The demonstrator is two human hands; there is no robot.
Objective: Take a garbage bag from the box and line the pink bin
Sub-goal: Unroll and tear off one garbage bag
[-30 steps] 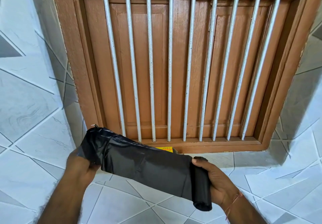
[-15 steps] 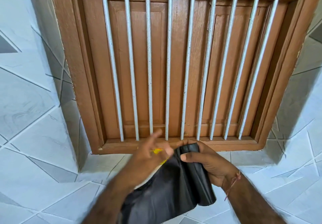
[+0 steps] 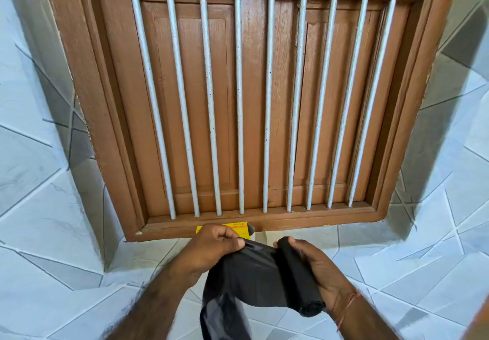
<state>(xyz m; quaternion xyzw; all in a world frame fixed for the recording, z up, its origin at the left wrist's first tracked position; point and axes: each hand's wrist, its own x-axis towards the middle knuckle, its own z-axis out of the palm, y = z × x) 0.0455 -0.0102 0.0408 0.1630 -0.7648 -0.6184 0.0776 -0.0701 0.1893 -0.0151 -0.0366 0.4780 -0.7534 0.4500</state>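
A black garbage bag (image 3: 248, 278) hangs unrolled from a black roll of bags (image 3: 299, 278) low in the head view. My left hand (image 3: 214, 247) pinches the bag's top edge close to the roll. My right hand (image 3: 315, 268) is wrapped around the roll, which points down and to the right. The loose end of the bag droops below the frame. Behind my left hand the yellow box (image 3: 238, 227) stands open on the tiled ledge, mostly hidden. The pink bin is not in view.
A brown wooden window frame (image 3: 87, 117) with shut shutters and several white vertical bars (image 3: 239, 101) fills the wall ahead. Pale marbled tiles (image 3: 53, 233) cover the wall and the ledge around it.
My left hand let go of the bag's far end, came right to the roll and now pinches the bag beside it. The stretched bag has gone slack and hangs down.
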